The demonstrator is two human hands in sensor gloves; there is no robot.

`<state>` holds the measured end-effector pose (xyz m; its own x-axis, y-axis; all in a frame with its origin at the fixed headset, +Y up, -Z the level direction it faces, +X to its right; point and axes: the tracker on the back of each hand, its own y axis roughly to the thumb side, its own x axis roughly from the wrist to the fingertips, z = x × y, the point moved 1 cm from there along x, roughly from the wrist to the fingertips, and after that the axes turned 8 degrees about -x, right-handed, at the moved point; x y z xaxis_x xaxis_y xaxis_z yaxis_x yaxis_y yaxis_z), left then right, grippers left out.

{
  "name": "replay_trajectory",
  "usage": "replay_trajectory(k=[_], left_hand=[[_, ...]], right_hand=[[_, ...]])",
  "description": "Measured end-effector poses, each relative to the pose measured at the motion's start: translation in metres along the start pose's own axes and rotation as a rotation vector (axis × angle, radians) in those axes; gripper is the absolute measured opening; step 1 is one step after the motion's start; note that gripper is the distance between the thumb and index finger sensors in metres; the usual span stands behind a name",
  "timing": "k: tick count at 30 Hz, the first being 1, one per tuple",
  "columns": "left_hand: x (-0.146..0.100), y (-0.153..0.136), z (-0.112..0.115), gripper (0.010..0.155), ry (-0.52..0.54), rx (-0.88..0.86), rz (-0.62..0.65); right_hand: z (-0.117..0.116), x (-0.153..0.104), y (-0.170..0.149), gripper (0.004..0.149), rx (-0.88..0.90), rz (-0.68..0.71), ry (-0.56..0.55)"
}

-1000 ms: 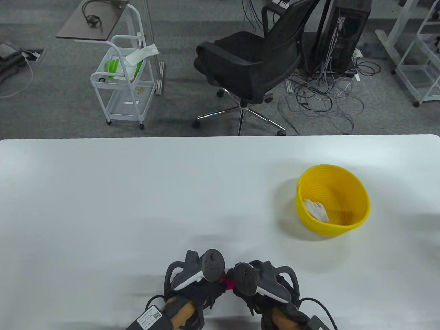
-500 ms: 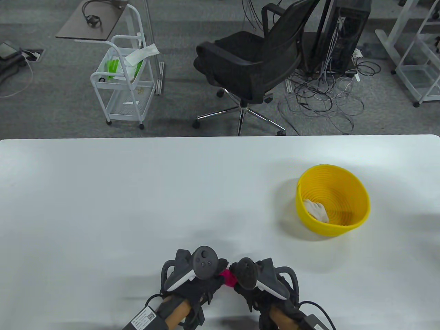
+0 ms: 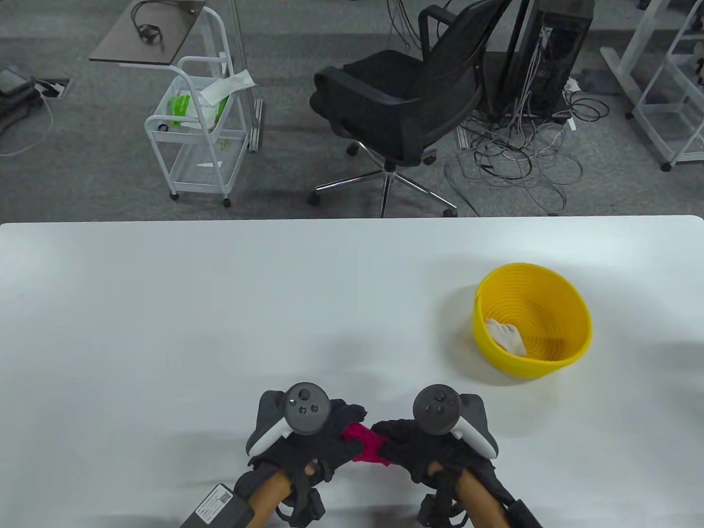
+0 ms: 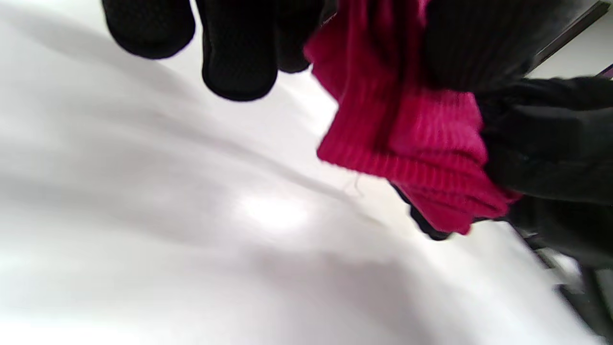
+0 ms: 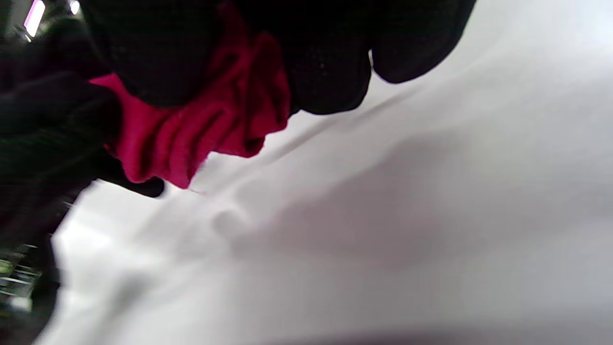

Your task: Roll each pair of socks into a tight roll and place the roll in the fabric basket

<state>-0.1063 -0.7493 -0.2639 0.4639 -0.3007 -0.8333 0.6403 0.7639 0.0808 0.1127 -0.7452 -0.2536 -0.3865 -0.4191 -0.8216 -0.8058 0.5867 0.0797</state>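
Note:
A bunched magenta sock pair (image 3: 367,444) is held between both hands just above the white table (image 3: 220,308), near its front edge. My left hand (image 3: 336,435) grips its left side with curled fingers, and my right hand (image 3: 397,440) grips its right side. In the left wrist view the ribbed magenta sock pair (image 4: 412,143) hangs from the black gloved fingers (image 4: 239,52). The right wrist view shows the magenta sock pair (image 5: 201,129) folded under my fingers (image 5: 330,67). The yellow basket (image 3: 572,352) stands at the right with a white sock roll (image 3: 506,336) inside.
Beyond the table's far edge stand a black office chair (image 3: 407,93), a white wire cart (image 3: 195,132) and a tangle of cables (image 3: 522,154) on the grey floor.
Both hands have turned so the trackers face up and have drawn slightly apart. More of the magenta sock pair shows between them, still near the table's front edge.

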Motion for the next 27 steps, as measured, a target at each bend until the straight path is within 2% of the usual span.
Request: replay_trajectory(k=[2, 4, 6, 8, 10, 14, 19, 27], left_hand=[[0.001, -0.004, -0.002, 0.062, -0.014, -0.149, 0.009], [0.0, -0.004, -0.005, 0.057, 0.027, -0.219, 0.006], [-0.001, -0.003, -0.009, 0.054, 0.053, -0.214, -0.003], [-0.003, -0.003, -0.013, 0.054, 0.088, -0.233, -0.011], [-0.005, -0.006, -0.017, 0.054, 0.126, -0.263, -0.035], [-0.006, -0.012, -0.021, 0.054, 0.146, -0.294, -0.069], [-0.005, -0.017, -0.018, 0.053, 0.103, -0.401, -0.1], [-0.003, -0.013, -0.012, 0.053, 0.1, -0.326, -0.083]], right_hand=[[0.002, -0.001, -0.002, 0.056, 0.056, 0.022, 0.004], [0.002, -0.002, -0.003, 0.056, 0.081, 0.026, -0.003], [0.002, -0.004, -0.001, 0.057, 0.066, 0.021, -0.037], [0.006, -0.009, 0.005, 0.057, 0.009, 0.033, -0.111], [0.012, -0.016, 0.011, 0.054, -0.094, 0.039, -0.231], [0.016, -0.026, 0.021, 0.046, -0.273, 0.05, -0.395], [0.011, -0.026, 0.025, 0.048, -0.339, 0.048, -0.407], [0.009, -0.023, 0.025, 0.043, -0.355, 0.007, -0.408]])
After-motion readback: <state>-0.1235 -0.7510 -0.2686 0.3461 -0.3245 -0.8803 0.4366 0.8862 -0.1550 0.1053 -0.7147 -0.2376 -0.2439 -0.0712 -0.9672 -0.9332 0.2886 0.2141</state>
